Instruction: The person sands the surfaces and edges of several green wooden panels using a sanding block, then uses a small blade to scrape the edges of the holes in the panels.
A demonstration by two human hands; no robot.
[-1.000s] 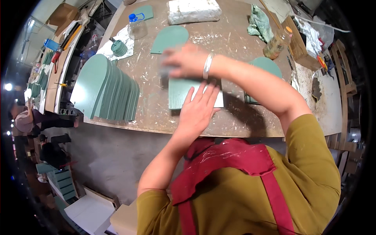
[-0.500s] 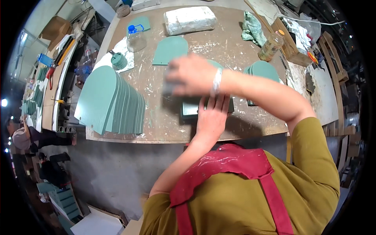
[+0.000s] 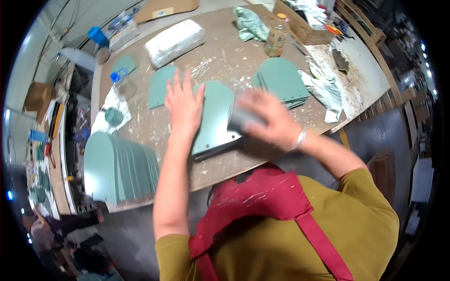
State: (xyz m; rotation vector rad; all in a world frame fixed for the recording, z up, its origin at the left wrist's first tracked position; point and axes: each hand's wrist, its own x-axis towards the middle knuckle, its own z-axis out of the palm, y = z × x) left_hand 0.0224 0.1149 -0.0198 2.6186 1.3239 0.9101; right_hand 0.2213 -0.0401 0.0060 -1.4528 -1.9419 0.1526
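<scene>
An arch-topped green panel [image 3: 215, 110] lies before me with small holes along its near edge; something dark is under it. My left hand [image 3: 183, 105] is stretched flat with fingers spread, along the panel's left side. In my right hand [image 3: 273, 117], blurred by motion, is a dark grey block [image 3: 238, 119] that looks like a sanding block, against the panel's right edge. Another green panel [image 3: 161, 88] lies just beyond my left hand. To the right, several similar panels [image 3: 281, 79] are stacked flat.
At left, a row of green panels [image 3: 101, 164] stands upright near the table [image 3: 213, 174] edge. Behind it are a green jar [image 3: 113, 117] on a cloth and a clear jug [image 3: 124, 89]. A white wrapped bundle [image 3: 176, 42], a rag [image 3: 251, 23] and a bottle [image 3: 277, 36] are farther back.
My left hand has moved from the near edge to the panel's left side. My right hand has swung from left to right with the block. The view has turned.
</scene>
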